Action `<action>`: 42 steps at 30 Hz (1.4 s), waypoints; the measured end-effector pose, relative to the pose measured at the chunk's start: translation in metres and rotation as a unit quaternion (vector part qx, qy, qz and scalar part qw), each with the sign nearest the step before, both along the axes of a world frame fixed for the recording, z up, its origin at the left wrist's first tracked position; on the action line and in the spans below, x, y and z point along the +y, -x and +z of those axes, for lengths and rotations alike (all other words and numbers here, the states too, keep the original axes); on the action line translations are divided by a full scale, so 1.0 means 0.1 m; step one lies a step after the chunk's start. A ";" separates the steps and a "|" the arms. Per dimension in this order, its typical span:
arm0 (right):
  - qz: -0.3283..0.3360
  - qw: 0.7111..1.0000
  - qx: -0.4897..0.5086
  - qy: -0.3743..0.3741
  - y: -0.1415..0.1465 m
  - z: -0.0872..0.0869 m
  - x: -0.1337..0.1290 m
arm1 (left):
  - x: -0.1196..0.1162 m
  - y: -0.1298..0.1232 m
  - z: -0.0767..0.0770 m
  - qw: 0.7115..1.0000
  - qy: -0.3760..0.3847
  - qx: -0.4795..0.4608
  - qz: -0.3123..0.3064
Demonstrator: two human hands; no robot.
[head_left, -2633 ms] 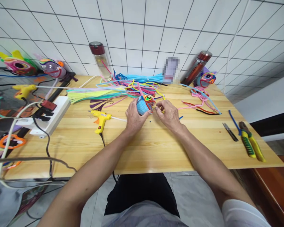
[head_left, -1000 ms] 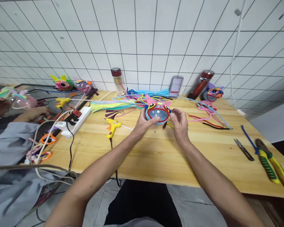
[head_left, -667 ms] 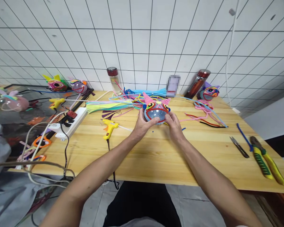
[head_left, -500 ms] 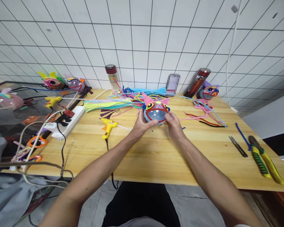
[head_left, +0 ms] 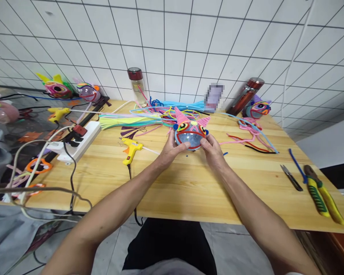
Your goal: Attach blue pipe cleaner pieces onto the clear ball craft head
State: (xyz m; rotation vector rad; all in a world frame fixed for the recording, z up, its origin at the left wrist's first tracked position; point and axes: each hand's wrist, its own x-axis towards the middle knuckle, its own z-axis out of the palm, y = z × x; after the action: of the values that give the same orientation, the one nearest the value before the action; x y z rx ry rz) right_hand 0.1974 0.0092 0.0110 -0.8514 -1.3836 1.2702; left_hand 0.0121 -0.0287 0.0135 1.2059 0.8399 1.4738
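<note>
Between my two hands is a clear round ball decorated as an animal face (head_left: pixel 191 139), with pink pointed ears, yellow-and-red eyes and a red outline. My left hand (head_left: pixel 172 149) grips its left side, thumb on the lower front. On the other side my right hand (head_left: pixel 212 148) closes round the lower right edge. The fingers behind the ball are hidden. Just behind it lie many coloured pipe cleaners (head_left: pixel 143 119). A yellow glue gun (head_left: pixel 132 149) rests on the table left of my left hand.
At left are a white power strip (head_left: pixel 81 143), a second glue gun (head_left: pixel 58 113) and tangled cables. Snips (head_left: pixel 291 178) and pliers (head_left: pixel 318 194) lie at right. A glass bottle (head_left: pixel 138 88), a dark red flask (head_left: pixel 246 97) and other decorated balls (head_left: pixel 258 109) stand along the back.
My view has shifted a little, so the surroundings sit differently in it. Both hands still hold the decorated ball, with almost no change in grip.
</note>
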 end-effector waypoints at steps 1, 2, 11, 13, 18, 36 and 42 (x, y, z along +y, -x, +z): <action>0.000 1.000 -0.004 -0.002 0.00 0.00 0.00 | 0.00 0.00 0.00 1.000 0.000 0.000 -0.004; -0.001 1.000 -0.010 -0.002 0.00 0.00 0.00 | 0.00 0.00 -0.01 1.000 0.001 0.000 -0.006; 0.005 1.000 0.015 0.023 -0.03 -0.03 0.02 | 0.01 0.02 -0.06 1.000 -0.011 -0.001 -0.026; 0.013 0.999 0.031 0.031 -0.03 -0.03 0.02 | 0.00 0.02 -0.07 0.999 -0.012 -0.005 -0.030; 0.025 0.998 0.040 0.037 -0.01 -0.01 0.01 | 0.01 0.00 -0.10 0.998 -0.014 -0.053 -0.032; 0.024 0.999 0.022 0.025 -0.04 -0.11 0.07 | 0.02 -0.01 -0.03 0.987 0.079 -0.132 -0.044; 0.021 0.999 0.032 0.037 -0.04 -0.08 0.06 | 0.02 -0.01 0.00 0.982 0.087 -0.163 -0.045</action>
State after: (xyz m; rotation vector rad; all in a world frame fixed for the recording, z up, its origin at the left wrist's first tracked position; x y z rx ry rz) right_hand 0.2018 0.0155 0.0025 -0.8281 -1.3171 1.3759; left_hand 0.0131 -0.0268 0.0138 0.8333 0.6656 1.4425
